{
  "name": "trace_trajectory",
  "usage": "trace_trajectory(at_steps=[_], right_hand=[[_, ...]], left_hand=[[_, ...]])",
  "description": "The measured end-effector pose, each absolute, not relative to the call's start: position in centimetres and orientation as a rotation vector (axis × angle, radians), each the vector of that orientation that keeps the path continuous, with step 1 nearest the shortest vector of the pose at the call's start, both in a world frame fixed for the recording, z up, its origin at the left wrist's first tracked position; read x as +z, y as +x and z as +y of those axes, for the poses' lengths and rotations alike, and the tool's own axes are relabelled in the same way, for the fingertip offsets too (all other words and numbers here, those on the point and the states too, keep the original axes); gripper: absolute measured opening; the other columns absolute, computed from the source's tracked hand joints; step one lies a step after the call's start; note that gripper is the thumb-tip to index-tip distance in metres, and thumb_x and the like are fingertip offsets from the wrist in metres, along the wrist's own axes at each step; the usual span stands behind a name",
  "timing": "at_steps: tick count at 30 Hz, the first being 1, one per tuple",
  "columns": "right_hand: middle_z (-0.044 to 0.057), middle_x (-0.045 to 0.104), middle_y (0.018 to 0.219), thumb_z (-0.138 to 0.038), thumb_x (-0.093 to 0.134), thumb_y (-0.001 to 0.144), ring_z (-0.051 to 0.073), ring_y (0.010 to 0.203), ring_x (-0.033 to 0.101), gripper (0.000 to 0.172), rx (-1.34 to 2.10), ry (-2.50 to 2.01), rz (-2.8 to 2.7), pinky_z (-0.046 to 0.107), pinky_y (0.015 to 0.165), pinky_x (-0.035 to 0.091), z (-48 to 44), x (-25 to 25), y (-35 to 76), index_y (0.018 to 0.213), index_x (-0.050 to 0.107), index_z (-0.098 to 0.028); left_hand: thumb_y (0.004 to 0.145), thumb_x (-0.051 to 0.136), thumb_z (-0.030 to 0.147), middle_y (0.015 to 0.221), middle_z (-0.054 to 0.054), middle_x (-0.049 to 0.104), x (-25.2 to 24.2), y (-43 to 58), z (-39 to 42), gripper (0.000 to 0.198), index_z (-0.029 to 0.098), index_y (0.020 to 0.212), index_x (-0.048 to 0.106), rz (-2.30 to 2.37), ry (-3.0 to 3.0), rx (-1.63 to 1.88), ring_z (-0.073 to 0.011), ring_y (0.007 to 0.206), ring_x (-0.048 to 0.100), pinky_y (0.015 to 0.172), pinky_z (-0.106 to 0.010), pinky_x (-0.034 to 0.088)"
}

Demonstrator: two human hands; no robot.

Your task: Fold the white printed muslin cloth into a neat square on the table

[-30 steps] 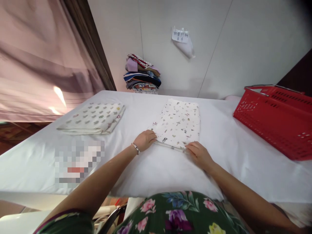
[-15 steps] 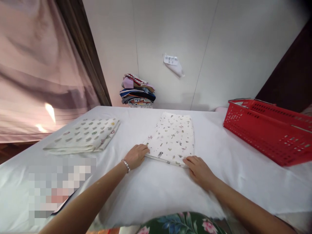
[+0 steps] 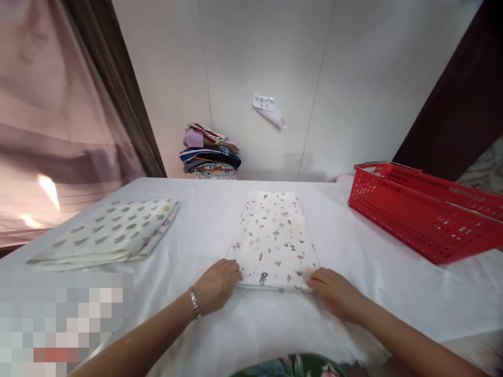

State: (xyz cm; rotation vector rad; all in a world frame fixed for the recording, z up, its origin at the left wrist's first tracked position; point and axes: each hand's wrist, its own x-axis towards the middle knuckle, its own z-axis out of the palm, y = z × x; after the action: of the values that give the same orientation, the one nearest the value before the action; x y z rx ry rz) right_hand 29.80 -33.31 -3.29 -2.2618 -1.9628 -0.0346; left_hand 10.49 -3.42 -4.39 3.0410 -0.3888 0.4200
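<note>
A folded white cloth (image 3: 275, 235) with small printed figures lies flat in front of me on the white-covered table (image 3: 204, 225). My left hand (image 3: 218, 285), with a silver bracelet at the wrist, grips its near left corner, fingers closed on the edge. At the near right corner, my right hand (image 3: 336, 293) pinches the cloth the same way. The thumbs and the cloth's underside are mostly hidden. A second folded cloth (image 3: 113, 228), cream with rows of grey-green spots, rests to the left, apart from my hands.
A red plastic basket (image 3: 416, 214) with metal handles stands at the right. Behind the table's far edge rises a stack of folded clothes (image 3: 210, 152) against the white wall (image 3: 267, 52). A paper note (image 3: 265, 102) hangs there. A pink curtain (image 3: 51, 131) covers the left side.
The printed cloth now lies straighter and nearer to me, with both hands still at its near corners. The view has shifted slightly to the right.
</note>
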Motion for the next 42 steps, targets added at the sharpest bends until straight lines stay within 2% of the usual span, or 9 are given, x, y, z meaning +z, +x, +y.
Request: trace_trajectory(at_steps=[5,9,13,18,25,31,35,38,42], right_hand=[[0.004,0.062,0.106,-0.013,0.048,0.077,0.021,0.097,0.057,0.033,0.220,-2.136,-1.783,0.036,0.083,0.046,-32.8,-1.7,30.9,0.105,0.061,-0.025],[0.007,0.055,0.124,-0.029,0.040,0.087,0.023,0.112,0.052,0.035,0.129,-2.125,-1.529,0.041,0.090,0.045,-28.2,-1.8,36.1,0.118,0.055,-0.025],[0.011,0.038,0.139,-0.036,0.035,0.089,0.025,0.128,0.035,0.044,0.059,-2.322,-1.408,0.044,0.100,0.036,-21.0,-3.2,42.5,0.128,0.046,-0.019],[0.013,0.018,0.148,-0.044,0.033,0.089,0.026,0.137,0.010,0.056,0.138,-2.612,-1.199,0.045,0.107,0.017,-14.0,-4.8,49.7,0.137,0.031,-0.014],[0.010,0.013,0.150,-0.050,0.029,0.089,0.025,0.137,0.007,0.058,0.208,-2.634,-1.092,0.053,0.106,0.010,-10.6,-6.5,54.9,0.137,0.031,-0.017],[0.009,0.019,0.148,-0.046,0.030,0.090,0.022,0.137,0.011,0.055,0.192,-2.541,-0.983,0.042,0.109,0.017,-12.6,-6.2,54.3,0.135,0.038,-0.016],[0.010,0.029,0.144,-0.042,0.042,0.086,0.023,0.132,0.029,0.056,0.203,-2.345,-0.769,0.042,0.108,0.026,-17.7,-6.6,50.6,0.135,0.038,-0.017],[0.009,0.036,0.141,-0.042,0.054,0.079,0.026,0.127,0.038,0.060,0.382,-1.980,-0.569,0.047,0.104,0.032,-22.2,-6.7,45.9,0.134,0.040,-0.022],[0.008,0.037,0.140,-0.044,0.061,0.076,0.024,0.122,0.044,0.073,0.645,-1.623,-0.140,0.041,0.098,0.042,-27.0,-5.7,39.3,0.139,0.031,-0.025]], left_hand=[[0.071,0.056,0.020,0.083,-0.003,0.060,-2.0,11.4,-3.2,0.013,0.019,0.084,0.058,-0.241,2.911,0.172,-0.0179,0.077,0.054,0.074,-0.034,0.042],[0.082,0.049,0.042,0.100,-0.006,0.063,-0.9,15.2,-2.9,0.028,0.020,0.097,0.059,-0.104,2.815,0.294,-0.0201,0.093,0.057,0.083,-0.036,0.045],[0.084,0.045,0.046,0.133,-0.012,0.047,-3.5,18.7,-2.2,0.047,0.017,0.120,0.052,-0.003,2.916,0.432,-0.0273,0.125,0.038,0.102,-0.045,0.032],[0.086,0.038,0.052,0.144,-0.010,0.031,-6.7,19.2,-1.2,0.060,0.019,0.135,0.038,0.060,2.988,0.299,-0.0276,0.134,0.024,0.107,-0.047,0.026],[0.085,0.044,0.048,0.145,-0.007,0.029,-6.3,18.9,-1.2,0.060,0.026,0.139,0.032,0.040,2.979,0.322,-0.0263,0.133,0.026,0.107,-0.048,0.027],[0.084,0.046,0.046,0.145,-0.005,0.030,-6.8,18.8,-1.0,0.061,0.029,0.139,0.029,0.011,2.941,0.335,-0.0261,0.132,0.028,0.107,-0.049,0.027],[0.085,0.045,0.042,0.144,-0.005,0.033,-7.4,18.9,0.3,0.054,0.028,0.136,0.035,0.137,2.849,0.463,-0.0245,0.132,0.029,0.105,-0.046,0.032],[0.085,0.044,0.041,0.141,-0.008,0.037,-7.0,20.7,2.0,0.049,0.023,0.130,0.043,0.440,2.707,0.550,-0.0252,0.130,0.033,0.102,-0.045,0.037],[0.082,0.047,0.039,0.133,-0.016,0.046,-5.1,25.7,4.9,0.048,0.013,0.123,0.048,0.755,2.484,0.339,-0.0273,0.122,0.043,0.098,-0.041,0.038]])
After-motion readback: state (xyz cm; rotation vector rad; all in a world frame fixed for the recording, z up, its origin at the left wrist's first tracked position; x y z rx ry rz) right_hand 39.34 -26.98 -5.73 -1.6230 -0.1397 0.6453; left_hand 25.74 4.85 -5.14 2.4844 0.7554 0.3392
